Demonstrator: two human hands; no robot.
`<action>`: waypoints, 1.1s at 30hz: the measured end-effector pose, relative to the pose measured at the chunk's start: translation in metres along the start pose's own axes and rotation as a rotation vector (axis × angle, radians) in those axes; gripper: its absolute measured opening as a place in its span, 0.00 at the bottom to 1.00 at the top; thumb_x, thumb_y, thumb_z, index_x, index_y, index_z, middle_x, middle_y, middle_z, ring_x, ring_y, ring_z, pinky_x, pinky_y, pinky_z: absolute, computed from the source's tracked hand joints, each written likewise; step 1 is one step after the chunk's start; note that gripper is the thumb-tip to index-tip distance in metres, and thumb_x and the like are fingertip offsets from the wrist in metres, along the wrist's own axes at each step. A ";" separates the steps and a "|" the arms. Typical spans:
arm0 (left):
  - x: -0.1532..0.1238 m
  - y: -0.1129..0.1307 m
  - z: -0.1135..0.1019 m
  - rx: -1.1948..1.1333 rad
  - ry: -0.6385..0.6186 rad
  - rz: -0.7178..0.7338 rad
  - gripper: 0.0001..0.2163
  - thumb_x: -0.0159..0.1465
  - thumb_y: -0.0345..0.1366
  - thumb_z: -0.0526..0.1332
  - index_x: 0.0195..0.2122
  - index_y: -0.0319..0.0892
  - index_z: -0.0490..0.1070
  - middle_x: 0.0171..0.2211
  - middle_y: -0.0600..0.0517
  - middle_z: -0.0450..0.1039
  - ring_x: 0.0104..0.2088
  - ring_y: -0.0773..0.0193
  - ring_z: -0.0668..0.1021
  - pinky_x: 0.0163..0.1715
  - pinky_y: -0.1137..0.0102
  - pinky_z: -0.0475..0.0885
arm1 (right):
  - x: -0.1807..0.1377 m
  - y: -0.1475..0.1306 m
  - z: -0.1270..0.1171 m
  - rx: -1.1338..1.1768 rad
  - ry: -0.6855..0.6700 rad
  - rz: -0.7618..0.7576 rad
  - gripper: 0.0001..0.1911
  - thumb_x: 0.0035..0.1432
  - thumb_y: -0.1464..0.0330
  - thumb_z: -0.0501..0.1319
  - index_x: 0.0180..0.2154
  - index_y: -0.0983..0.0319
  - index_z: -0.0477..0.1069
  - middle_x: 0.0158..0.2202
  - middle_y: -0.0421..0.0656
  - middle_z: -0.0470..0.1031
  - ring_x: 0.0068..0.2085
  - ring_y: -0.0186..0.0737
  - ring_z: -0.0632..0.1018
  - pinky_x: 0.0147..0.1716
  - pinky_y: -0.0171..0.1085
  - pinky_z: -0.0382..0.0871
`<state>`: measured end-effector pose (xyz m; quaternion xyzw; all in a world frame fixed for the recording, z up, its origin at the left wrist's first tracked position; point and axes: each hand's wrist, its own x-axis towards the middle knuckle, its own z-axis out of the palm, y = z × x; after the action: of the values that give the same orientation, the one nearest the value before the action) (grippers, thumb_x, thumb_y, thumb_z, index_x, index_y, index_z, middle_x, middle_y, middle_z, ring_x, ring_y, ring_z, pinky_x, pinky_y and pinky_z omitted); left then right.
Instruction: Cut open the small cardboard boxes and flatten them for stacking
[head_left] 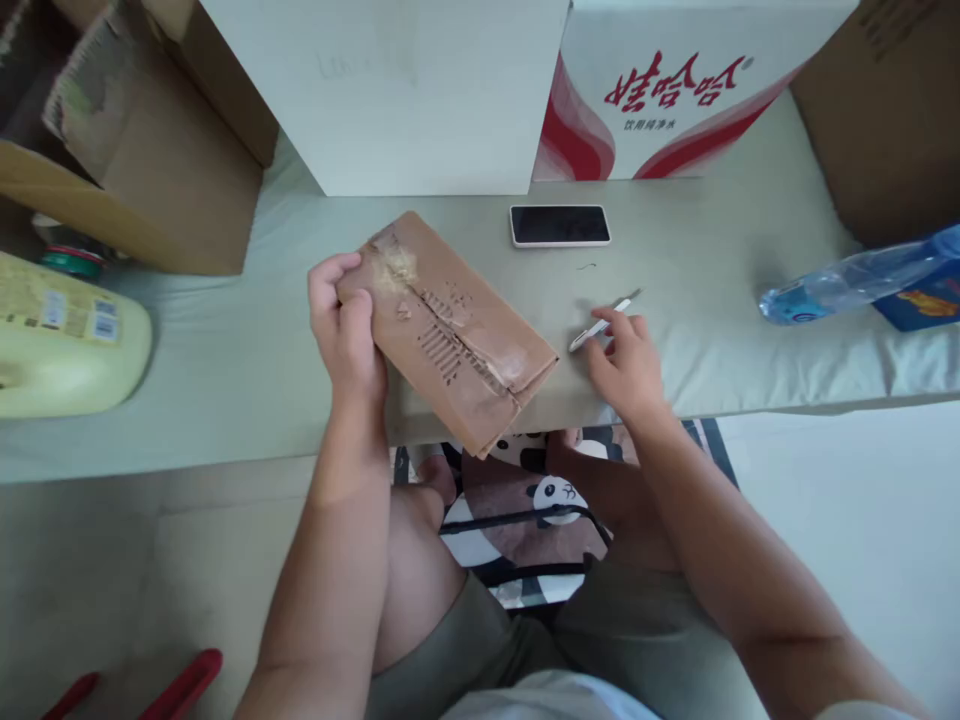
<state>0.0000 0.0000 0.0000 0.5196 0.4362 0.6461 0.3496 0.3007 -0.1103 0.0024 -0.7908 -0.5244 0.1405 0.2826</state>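
Observation:
My left hand (345, 325) is wrapped round the left end of a flattish brown cardboard box (465, 340). Torn paper, glue marks and exposed corrugation run along the seam on its upper face. The box is tilted, and its lower corner reaches past the table's front edge. To its right, my right hand (624, 362) has its fingers closed on a slim white craft knife (600, 325), low over the table. The knife's narrow grey tip points away to the upper right.
A phone (560, 226) lies beyond the box on the cloth-covered table (720, 260). White cartons (427, 100) stand behind it. An opened cardboard box (165, 140) and a large yellowish bottle (67, 340) are on the left. A clear plastic bottle (832, 285) lies at right.

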 end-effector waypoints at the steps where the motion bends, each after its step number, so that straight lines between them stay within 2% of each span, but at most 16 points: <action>1: 0.000 -0.001 0.000 -0.005 0.002 0.005 0.22 0.59 0.60 0.69 0.45 0.52 0.70 0.46 0.50 0.75 0.49 0.51 0.78 0.46 0.58 0.74 | 0.002 0.000 0.000 -0.082 -0.005 0.020 0.25 0.61 0.61 0.58 0.58 0.60 0.75 0.51 0.54 0.76 0.42 0.49 0.79 0.46 0.48 0.74; 2: 0.000 -0.003 -0.001 -0.008 0.005 0.010 0.22 0.59 0.59 0.69 0.46 0.52 0.71 0.46 0.50 0.75 0.49 0.52 0.78 0.46 0.58 0.73 | 0.004 0.000 0.001 -0.139 -0.024 0.034 0.26 0.62 0.59 0.58 0.58 0.60 0.76 0.50 0.55 0.76 0.44 0.51 0.79 0.46 0.48 0.73; 4: 0.000 -0.005 -0.002 -0.006 0.009 0.020 0.22 0.59 0.59 0.69 0.46 0.52 0.71 0.46 0.50 0.75 0.49 0.52 0.78 0.46 0.59 0.73 | 0.005 -0.002 0.001 -0.203 -0.075 0.040 0.22 0.64 0.57 0.57 0.51 0.60 0.79 0.46 0.54 0.77 0.44 0.52 0.78 0.43 0.46 0.71; 7: 0.000 -0.009 -0.003 0.018 -0.005 0.044 0.21 0.62 0.58 0.67 0.48 0.53 0.71 0.48 0.50 0.76 0.49 0.51 0.77 0.48 0.58 0.73 | 0.003 -0.005 -0.001 -0.277 -0.143 0.019 0.16 0.64 0.55 0.58 0.39 0.59 0.77 0.40 0.51 0.79 0.37 0.47 0.75 0.35 0.40 0.64; 10: 0.000 -0.011 -0.003 0.040 -0.011 0.081 0.20 0.63 0.57 0.66 0.49 0.53 0.71 0.49 0.49 0.76 0.49 0.52 0.78 0.48 0.59 0.74 | 0.003 -0.004 -0.005 -0.263 -0.154 0.031 0.10 0.60 0.61 0.60 0.40 0.59 0.74 0.33 0.47 0.77 0.31 0.43 0.70 0.31 0.38 0.56; 13: 0.000 -0.011 -0.002 0.041 -0.011 0.094 0.20 0.64 0.57 0.66 0.50 0.52 0.72 0.48 0.49 0.76 0.49 0.52 0.78 0.48 0.59 0.74 | 0.003 -0.001 -0.007 -0.013 -0.154 0.073 0.14 0.55 0.67 0.59 0.44 0.58 0.73 0.24 0.38 0.69 0.27 0.40 0.67 0.31 0.38 0.56; 17: 0.000 -0.009 0.001 0.016 -0.007 0.052 0.21 0.62 0.58 0.67 0.48 0.52 0.72 0.48 0.49 0.75 0.50 0.52 0.78 0.50 0.59 0.74 | 0.000 -0.001 -0.012 0.667 -0.223 0.143 0.14 0.55 0.63 0.59 0.43 0.56 0.72 0.19 0.31 0.57 0.21 0.36 0.62 0.25 0.36 0.58; 19: -0.001 -0.007 0.003 0.016 -0.004 0.037 0.20 0.62 0.58 0.68 0.48 0.51 0.72 0.48 0.49 0.76 0.50 0.52 0.78 0.51 0.59 0.74 | -0.003 -0.003 -0.016 1.017 -0.309 0.135 0.13 0.53 0.61 0.60 0.42 0.55 0.72 0.20 0.32 0.61 0.20 0.35 0.63 0.23 0.36 0.60; 21: -0.002 -0.004 0.005 0.033 0.006 0.042 0.20 0.62 0.57 0.67 0.48 0.51 0.73 0.48 0.49 0.76 0.50 0.52 0.78 0.51 0.59 0.75 | -0.007 -0.005 -0.021 1.258 -0.349 0.085 0.15 0.51 0.61 0.62 0.42 0.55 0.72 0.23 0.34 0.68 0.22 0.35 0.68 0.25 0.36 0.66; 23: -0.003 -0.001 0.007 0.054 0.016 0.058 0.20 0.63 0.58 0.66 0.48 0.50 0.73 0.47 0.48 0.76 0.48 0.53 0.79 0.49 0.60 0.75 | -0.011 -0.008 -0.025 1.348 -0.304 0.016 0.14 0.53 0.62 0.65 0.43 0.52 0.72 0.26 0.34 0.72 0.24 0.34 0.72 0.27 0.36 0.70; 26: -0.004 0.003 0.011 0.047 0.025 0.062 0.22 0.62 0.59 0.66 0.47 0.48 0.73 0.46 0.48 0.76 0.45 0.54 0.78 0.46 0.60 0.74 | -0.020 -0.016 -0.028 1.313 -0.146 -0.091 0.12 0.57 0.63 0.70 0.42 0.51 0.70 0.24 0.31 0.71 0.22 0.32 0.71 0.24 0.33 0.67; 29: -0.005 0.005 0.013 0.016 0.014 0.043 0.24 0.60 0.61 0.66 0.47 0.48 0.73 0.45 0.48 0.76 0.42 0.55 0.76 0.44 0.61 0.72 | -0.031 -0.029 -0.033 1.291 -0.040 -0.205 0.11 0.62 0.60 0.69 0.41 0.52 0.68 0.22 0.30 0.69 0.18 0.31 0.69 0.21 0.33 0.65; 31: -0.005 0.006 0.013 0.014 0.006 0.039 0.23 0.61 0.60 0.67 0.47 0.48 0.73 0.44 0.49 0.75 0.41 0.56 0.75 0.43 0.61 0.71 | -0.040 -0.039 -0.038 1.295 -0.034 -0.282 0.11 0.65 0.58 0.66 0.40 0.52 0.66 0.19 0.29 0.67 0.16 0.31 0.65 0.19 0.33 0.63; 33: -0.006 0.007 0.014 0.023 0.006 0.043 0.23 0.61 0.60 0.67 0.47 0.48 0.73 0.44 0.49 0.75 0.41 0.56 0.75 0.43 0.62 0.70 | -0.049 -0.049 -0.044 1.295 -0.086 -0.360 0.10 0.69 0.57 0.62 0.37 0.53 0.64 0.17 0.28 0.65 0.14 0.30 0.62 0.18 0.33 0.61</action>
<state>0.0151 -0.0048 0.0053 0.5310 0.4335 0.6499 0.3282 0.2662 -0.1540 0.0631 -0.3558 -0.4687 0.4085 0.6978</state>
